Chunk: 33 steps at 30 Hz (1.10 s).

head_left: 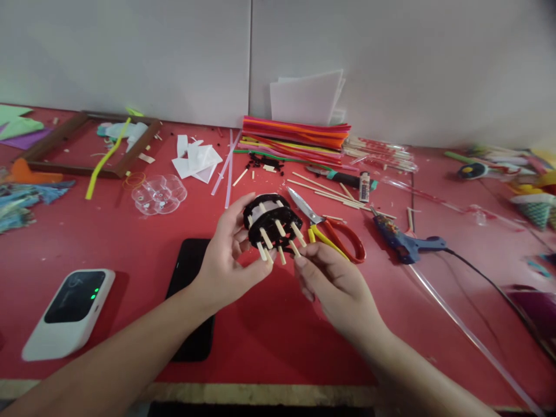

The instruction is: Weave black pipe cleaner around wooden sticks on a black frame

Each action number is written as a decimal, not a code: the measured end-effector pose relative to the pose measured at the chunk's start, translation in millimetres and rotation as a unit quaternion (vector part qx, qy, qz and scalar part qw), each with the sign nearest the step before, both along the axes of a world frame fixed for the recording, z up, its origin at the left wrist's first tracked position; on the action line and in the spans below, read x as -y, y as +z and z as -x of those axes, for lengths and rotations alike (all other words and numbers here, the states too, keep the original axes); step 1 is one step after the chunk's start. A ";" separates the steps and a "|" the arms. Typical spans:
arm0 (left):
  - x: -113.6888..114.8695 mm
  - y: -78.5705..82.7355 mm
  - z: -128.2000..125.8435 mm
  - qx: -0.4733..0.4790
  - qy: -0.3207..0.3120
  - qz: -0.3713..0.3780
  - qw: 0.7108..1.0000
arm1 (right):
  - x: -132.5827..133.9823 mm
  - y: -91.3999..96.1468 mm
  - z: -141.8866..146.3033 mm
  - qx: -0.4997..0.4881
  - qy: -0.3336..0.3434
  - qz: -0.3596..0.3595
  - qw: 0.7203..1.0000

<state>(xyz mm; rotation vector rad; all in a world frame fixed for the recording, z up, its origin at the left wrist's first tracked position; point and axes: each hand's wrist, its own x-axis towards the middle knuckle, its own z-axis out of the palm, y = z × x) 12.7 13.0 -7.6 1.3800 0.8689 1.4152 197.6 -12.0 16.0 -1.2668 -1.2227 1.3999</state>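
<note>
My left hand (pixel 228 255) grips a small black ring-shaped piece (pixel 271 223) with several short wooden sticks poking out of it, held a little above the red table (pixel 278 341). Its fingers curl round the left side and underside of the piece. My right hand (pixel 334 284) comes from the lower right, and its fingertips pinch the ends of the sticks at the piece's lower right edge. Red and yellow scissors (pixel 334 229) lie just behind my right hand.
A black phone (pixel 191 278) lies under my left wrist, a white pocket device (pixel 69 313) at the front left. A blue glue gun (pixel 406 240) with cable lies at right. Coloured foam sheets (pixel 299 139), loose wooden sticks (pixel 325 191), a clear plastic piece (pixel 158 194) and a wooden frame (pixel 87 145) lie behind.
</note>
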 end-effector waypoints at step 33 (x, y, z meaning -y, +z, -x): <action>-10.1 7.1 2.8 0.041 0.011 0.123 0.992 | -3.9 0.7 -6.8 -0.057 -0.035 -0.010 0.998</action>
